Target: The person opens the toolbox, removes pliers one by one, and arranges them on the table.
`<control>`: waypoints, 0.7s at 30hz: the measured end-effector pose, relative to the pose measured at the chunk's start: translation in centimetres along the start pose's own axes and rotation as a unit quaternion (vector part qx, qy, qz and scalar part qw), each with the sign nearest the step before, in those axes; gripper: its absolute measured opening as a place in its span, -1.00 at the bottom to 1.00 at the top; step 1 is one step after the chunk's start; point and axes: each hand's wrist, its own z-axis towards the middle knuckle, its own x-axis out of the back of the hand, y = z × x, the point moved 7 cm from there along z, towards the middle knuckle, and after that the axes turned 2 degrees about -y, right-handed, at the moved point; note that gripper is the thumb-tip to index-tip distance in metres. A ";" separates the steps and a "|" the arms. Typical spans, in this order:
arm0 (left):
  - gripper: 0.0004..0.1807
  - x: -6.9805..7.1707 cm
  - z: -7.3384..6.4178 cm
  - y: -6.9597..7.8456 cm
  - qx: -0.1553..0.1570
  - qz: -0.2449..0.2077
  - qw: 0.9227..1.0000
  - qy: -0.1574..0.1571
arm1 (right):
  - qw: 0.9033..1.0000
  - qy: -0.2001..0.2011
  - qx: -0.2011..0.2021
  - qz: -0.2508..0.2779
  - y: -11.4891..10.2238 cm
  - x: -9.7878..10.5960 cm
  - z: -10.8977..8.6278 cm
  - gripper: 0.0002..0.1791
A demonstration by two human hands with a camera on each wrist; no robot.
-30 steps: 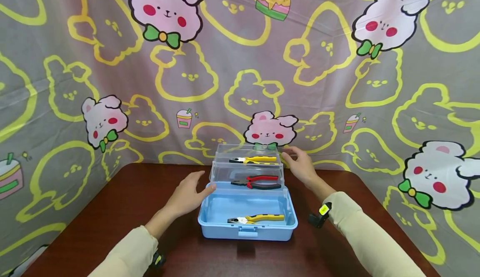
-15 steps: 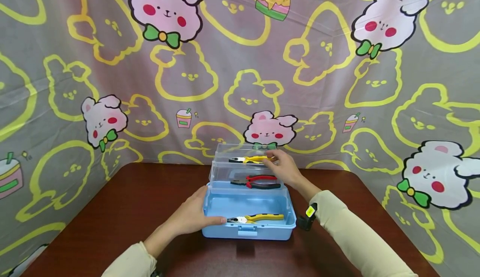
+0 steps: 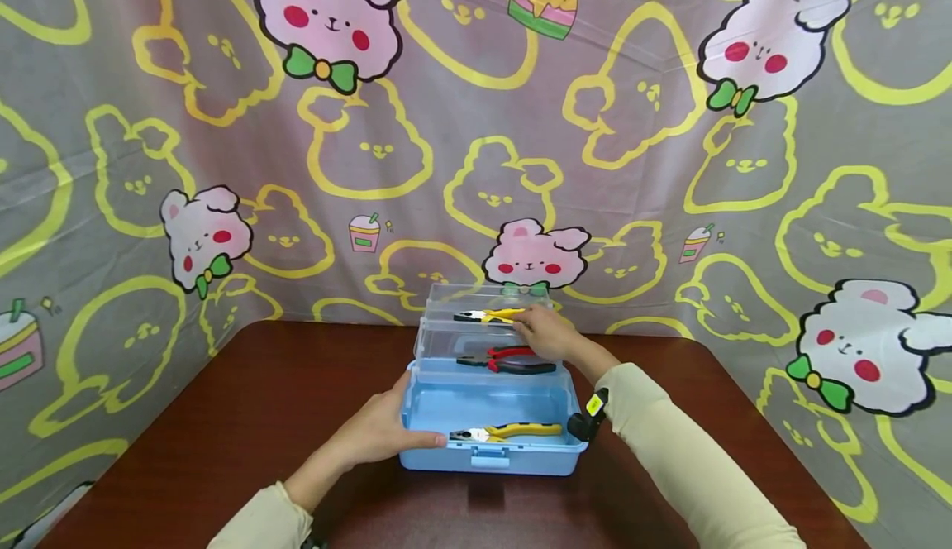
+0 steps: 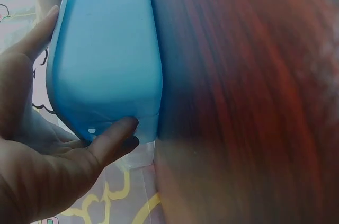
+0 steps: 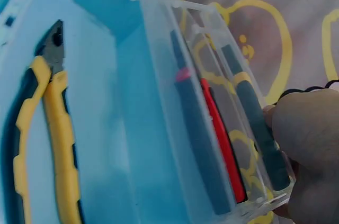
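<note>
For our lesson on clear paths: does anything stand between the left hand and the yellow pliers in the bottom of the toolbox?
Yes: the toolbox wall. The left hand has fingers outside it, while the yellow pliers lie inside. From above, nothing visible covers the pliers; the clear trays sit farther back.

**Work Area Surroundings**

Shows a patterned fabric backdrop (image 3: 464, 111) at the rear and on both sides. Hangs with shallow folds and creases. Carries, on a grey-mauve ground, yellow animal outlines (image 3: 323, 160), pale rabbit heads (image 3: 330, 3) with red cheeks and green bows, drink cups (image 3: 364, 235) and cake slices (image 3: 543, 7). Includes a dark red-brown table (image 3: 245, 417) with rounded far corners, close to the rear fabric. Displays streaked wood grain in the left wrist view. Appears pinker toward the upper centre, greyer toward the flanks.
</note>
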 end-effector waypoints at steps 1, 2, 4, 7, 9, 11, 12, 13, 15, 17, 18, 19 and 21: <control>0.33 0.0 -0.1 0.0 0.001 -0.003 1.000 -0.001 | 1.000 -0.006 -0.005 0.011 0.1 0.1 0.2 -0.68; 0.33 0.0 -0.1 0.0 0.003 -0.005 1.000 -0.002 | 0.999 -0.012 -0.013 0.027 0.1 0.1 0.3 -0.69; 0.33 0.0 -0.2 0.0 0.006 -0.008 1.000 -0.002 | 0.997 -0.016 -0.034 0.065 0.6 0.1 0.5 -0.69; 0.33 -0.1 -0.3 -0.2 0.007 -0.009 1.000 0.000 | 0.990 -0.010 -0.063 0.123 1.3 0.2 0.6 -0.69; 0.34 -0.2 -0.3 -0.4 0.012 -0.008 1.000 0.003 | 0.986 -0.001 -0.071 0.153 1.6 0.3 0.5 -0.70; 0.34 -0.2 -0.3 -0.5 0.015 -0.006 1.000 0.006 | 0.982 0.009 -0.075 0.174 1.6 0.5 0.4 -0.71; 0.35 -0.2 -0.3 -0.6 0.017 -0.004 1.000 0.008 | 0.980 0.013 -0.079 0.181 1.7 0.6 0.4 -0.71; 0.35 -0.2 -0.3 -0.6 0.018 -0.002 1.000 0.010 | 0.978 0.017 -0.083 0.190 1.7 0.7 0.3 -0.71; 0.35 -0.1 -0.3 -0.6 0.020 0.001 1.000 0.012 | 0.976 0.022 -0.088 0.199 1.7 1.0 0.3 -0.72; 0.35 -0.1 -0.3 -0.6 0.018 0.004 1.000 0.012 | 0.974 0.028 -0.098 0.201 1.9 1.3 0.3 -0.72; 0.35 -0.1 -0.3 -0.6 0.017 0.005 1.000 0.012 | 0.973 0.032 -0.103 0.202 1.9 1.4 0.3 -0.72; 0.35 0.0 -0.3 -0.6 0.015 0.005 1.000 0.012 | 0.972 0.035 -0.110 0.203 2.0 1.5 0.3 -0.72; 0.35 0.0 -0.3 -0.6 0.014 0.005 1.000 0.011 | 0.970 0.044 -0.122 0.203 2.1 1.6 0.3 -0.71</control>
